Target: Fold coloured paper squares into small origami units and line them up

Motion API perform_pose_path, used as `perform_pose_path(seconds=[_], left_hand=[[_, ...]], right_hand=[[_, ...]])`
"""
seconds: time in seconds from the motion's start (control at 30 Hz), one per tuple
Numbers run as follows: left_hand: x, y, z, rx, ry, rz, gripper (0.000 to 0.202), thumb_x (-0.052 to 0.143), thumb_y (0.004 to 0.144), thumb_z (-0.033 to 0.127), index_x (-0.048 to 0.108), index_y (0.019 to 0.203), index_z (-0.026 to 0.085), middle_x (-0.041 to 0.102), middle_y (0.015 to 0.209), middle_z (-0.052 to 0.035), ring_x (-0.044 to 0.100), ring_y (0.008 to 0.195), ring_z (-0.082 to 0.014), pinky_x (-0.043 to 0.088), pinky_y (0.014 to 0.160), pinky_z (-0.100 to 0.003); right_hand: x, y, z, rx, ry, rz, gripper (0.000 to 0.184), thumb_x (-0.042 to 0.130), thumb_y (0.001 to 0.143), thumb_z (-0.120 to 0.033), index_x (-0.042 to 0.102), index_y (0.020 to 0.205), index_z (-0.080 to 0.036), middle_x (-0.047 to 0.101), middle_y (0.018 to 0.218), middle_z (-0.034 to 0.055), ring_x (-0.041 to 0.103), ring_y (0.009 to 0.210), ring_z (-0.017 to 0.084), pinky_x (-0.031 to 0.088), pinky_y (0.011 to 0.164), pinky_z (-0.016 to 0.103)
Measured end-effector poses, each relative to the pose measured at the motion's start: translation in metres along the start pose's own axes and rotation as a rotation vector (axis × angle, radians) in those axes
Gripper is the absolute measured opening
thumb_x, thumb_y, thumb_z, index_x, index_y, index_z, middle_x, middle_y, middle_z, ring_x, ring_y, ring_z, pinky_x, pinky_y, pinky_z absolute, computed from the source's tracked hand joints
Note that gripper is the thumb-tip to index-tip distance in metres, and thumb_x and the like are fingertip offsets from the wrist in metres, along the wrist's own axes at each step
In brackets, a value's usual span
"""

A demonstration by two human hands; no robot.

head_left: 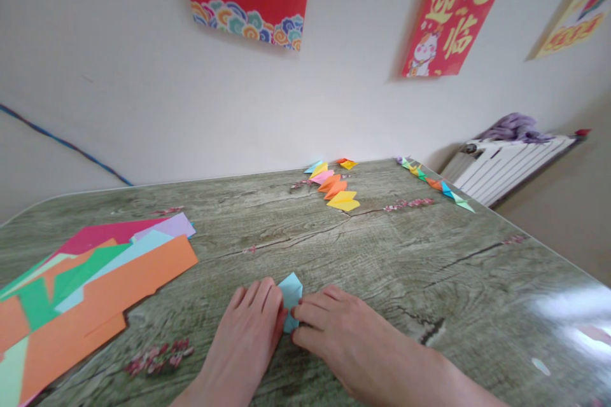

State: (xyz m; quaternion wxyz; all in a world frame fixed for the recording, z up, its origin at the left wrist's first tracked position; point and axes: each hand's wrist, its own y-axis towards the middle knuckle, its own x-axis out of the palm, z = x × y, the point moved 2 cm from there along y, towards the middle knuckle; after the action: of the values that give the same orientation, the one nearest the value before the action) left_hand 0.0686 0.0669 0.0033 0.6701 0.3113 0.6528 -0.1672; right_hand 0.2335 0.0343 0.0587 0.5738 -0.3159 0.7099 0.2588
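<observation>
A small light blue folded paper [292, 292] with a pointed top lies on the table in front of me. My left hand [252, 324] presses on its left edge, fingers curled together. From the right, my right hand [329, 324] grips the paper's lower right side, its fingers closed and the tips on the paper. The hands partly cover the lower part of the folded paper.
Loose coloured paper sheets [109, 292] spread over the left of the wood-patterned table [229, 254]. Several folded paper pieces [337, 187] stand near the wall, and another row [434, 183] runs along the right edge. Beyond that edge is a white radiator [506, 162].
</observation>
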Motion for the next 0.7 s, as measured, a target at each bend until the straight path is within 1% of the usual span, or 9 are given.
perform_pose_path(seconds=[0.1, 0.27, 0.33, 0.43, 0.53, 0.63, 0.7], left_hand=[[0.0, 0.0, 0.0, -0.003, 0.0, -0.004, 0.018, 0.042, 0.09, 0.008, 0.049, 0.081, 0.022, 0.057, 0.079, -0.0012, 0.058, 0.072, -0.0242, 0.043, 0.066, -0.038], [0.0, 0.0, 0.001, -0.038, -0.016, -0.029, 0.016, 0.043, 0.089, 0.007, 0.051, 0.084, 0.021, 0.06, 0.082, -0.0025, 0.06, 0.077, -0.0257, 0.044, 0.068, -0.04], [-0.001, -0.001, 0.001, -0.069, -0.095, -0.022, 0.016, 0.042, 0.09, 0.009, 0.049, 0.084, 0.022, 0.059, 0.082, -0.0018, 0.059, 0.076, -0.0247, 0.044, 0.068, -0.039], [-0.001, -0.003, -0.002, -0.119, -0.246, 0.023, 0.015, 0.04, 0.091, 0.009, 0.047, 0.088, 0.022, 0.058, 0.087, -0.0022, 0.057, 0.079, -0.0234, 0.043, 0.069, -0.038], [-0.001, -0.005, -0.012, -0.152, -0.288, 0.049, 0.017, 0.037, 0.09, 0.008, 0.047, 0.09, 0.022, 0.059, 0.09, -0.0031, 0.057, 0.08, -0.0238, 0.042, 0.069, -0.039], [-0.001, -0.013, -0.027, -0.186, -0.228, 0.058, 0.019, 0.036, 0.09, 0.009, 0.05, 0.088, 0.022, 0.061, 0.089, -0.0039, 0.058, 0.079, -0.0243, 0.043, 0.068, -0.039], [-0.004, -0.022, -0.034, -0.166, -0.158, 0.101, 0.026, 0.034, 0.087, 0.005, 0.054, 0.094, 0.021, 0.064, 0.094, -0.0057, 0.059, 0.084, -0.0247, 0.045, 0.071, -0.039]], right_hand=[[0.002, 0.001, -0.001, 0.001, -0.001, 0.011, 0.012, 0.055, 0.094, -0.015, 0.063, 0.103, -0.017, 0.067, 0.1, 0.0034, 0.058, 0.096, 0.02, 0.044, 0.089, 0.036], [0.007, 0.003, -0.002, -0.017, -0.059, 0.008, 0.007, 0.057, 0.093, -0.018, 0.064, 0.093, -0.017, 0.065, 0.096, 0.0035, 0.057, 0.092, 0.021, 0.044, 0.085, 0.036], [0.008, 0.004, -0.002, -0.015, -0.068, 0.009, 0.007, 0.058, 0.093, -0.019, 0.064, 0.093, -0.017, 0.065, 0.095, 0.003, 0.057, 0.091, 0.021, 0.044, 0.084, 0.036], [0.008, 0.004, -0.002, -0.014, -0.068, 0.009, 0.006, 0.058, 0.093, -0.019, 0.064, 0.094, -0.018, 0.065, 0.097, 0.0025, 0.058, 0.093, 0.021, 0.043, 0.085, 0.037], [0.006, 0.004, -0.001, -0.011, -0.063, 0.004, 0.006, 0.058, 0.093, -0.02, 0.064, 0.096, -0.019, 0.065, 0.098, 0.0025, 0.058, 0.094, 0.021, 0.044, 0.084, 0.037], [0.005, 0.003, -0.002, -0.005, -0.074, 0.004, 0.01, 0.058, 0.093, -0.02, 0.064, 0.1, -0.019, 0.065, 0.097, 0.0033, 0.058, 0.094, 0.022, 0.044, 0.081, 0.036], [0.006, 0.003, -0.002, -0.002, -0.087, 0.007, 0.013, 0.058, 0.092, -0.021, 0.063, 0.104, -0.019, 0.065, 0.098, 0.0038, 0.058, 0.094, 0.022, 0.045, 0.082, 0.037]])
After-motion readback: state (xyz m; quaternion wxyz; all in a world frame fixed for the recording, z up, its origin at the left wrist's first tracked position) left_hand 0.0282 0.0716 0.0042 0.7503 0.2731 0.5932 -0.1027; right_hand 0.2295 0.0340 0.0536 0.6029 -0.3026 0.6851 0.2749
